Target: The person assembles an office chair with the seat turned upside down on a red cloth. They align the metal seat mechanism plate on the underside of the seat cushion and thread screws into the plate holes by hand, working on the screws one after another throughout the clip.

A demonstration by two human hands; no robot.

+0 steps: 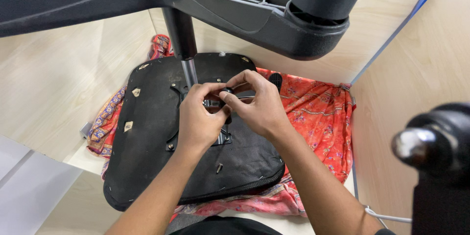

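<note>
An upturned black chair seat (pixel 152 137) lies on a red patterned cloth (pixel 313 112). A metal mechanism plate (pixel 223 137) is fixed at its middle, and a grey gas-lift column (pixel 188 68) rises from it to the black star base (pixel 220 5) overhead. My left hand (pixel 198 120) and my right hand (pixel 259 103) meet over the plate. Their fingertips pinch a small black knob (pixel 226 91) on a thin metal lever. A loose bolt (pixel 219 168) lies on the seat nearer me.
Light wooden surfaces (pixel 49 83) surround the cloth. A blue strip (pixel 421 0) runs along a panel edge at the upper right. A black caster with a shiny metal stem (pixel 426 147) looms close at the right. A white cable (pixel 387 217) lies low on the right.
</note>
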